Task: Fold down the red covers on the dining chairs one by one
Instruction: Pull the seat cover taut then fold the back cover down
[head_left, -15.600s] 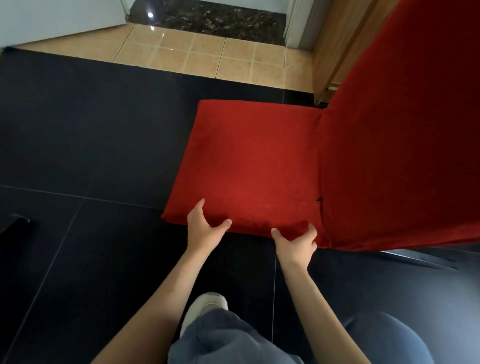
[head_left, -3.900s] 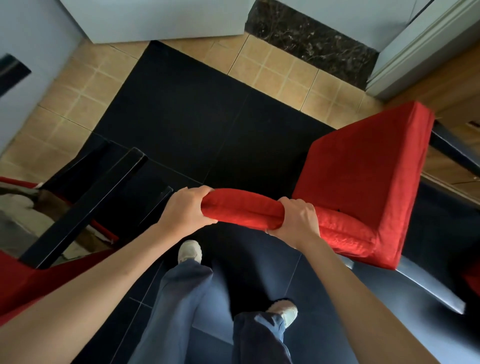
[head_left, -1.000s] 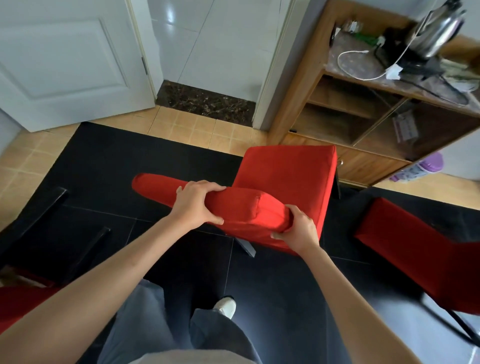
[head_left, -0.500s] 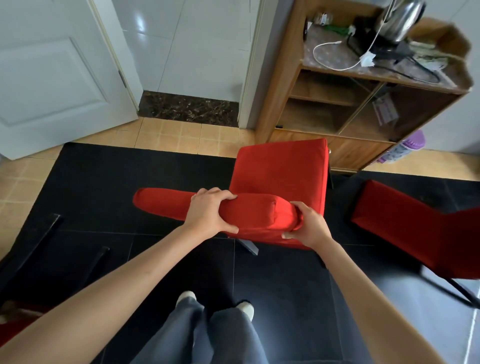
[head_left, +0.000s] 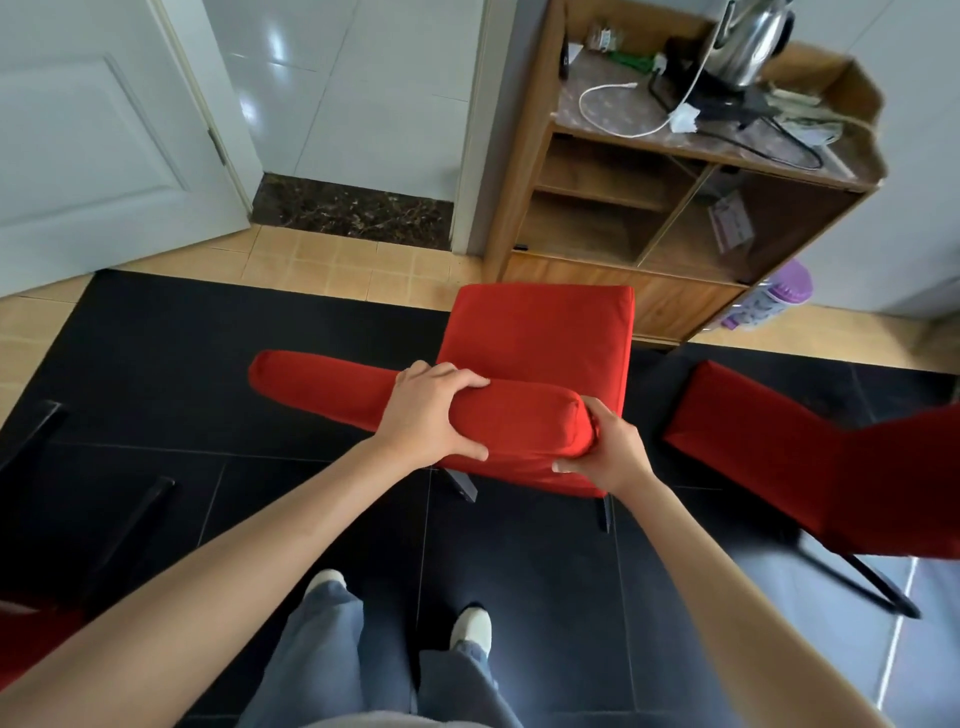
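Here the left hand (head_left: 434, 410) is gripping the red chair cover (head_left: 514, 423) along the top of the chair's backrest, fingers curled over the far side and thumb underneath. The right hand (head_left: 605, 449) is clasping the cover's right end, thumb pressing the corner seam and fingers wrapping below. The cover is lying bunched into a thick padded roll across the backrest top — its left end is jutting out past the chair, over the black floor tiles (head_left: 171, 332). Beyond the roll, the red seat (head_left: 540, 332) of the dining chair is facing a wooden cabinet (head_left: 670, 218), its far edge near the cabinet's base. A steel kettle (head_left: 748, 41) and a white cable (head_left: 613, 111) are sitting on the cabinet's top shelf, and a purple-lidded bottle (head_left: 774, 296) is standing at its right corner. A second red-covered chair (head_left: 810, 457) is standing to the right — a white door (head_left: 104, 130) is hanging open at the far left. The person's grey trousers (head_left: 332, 660) and pale shoes (head_left: 470, 626) are showing below.
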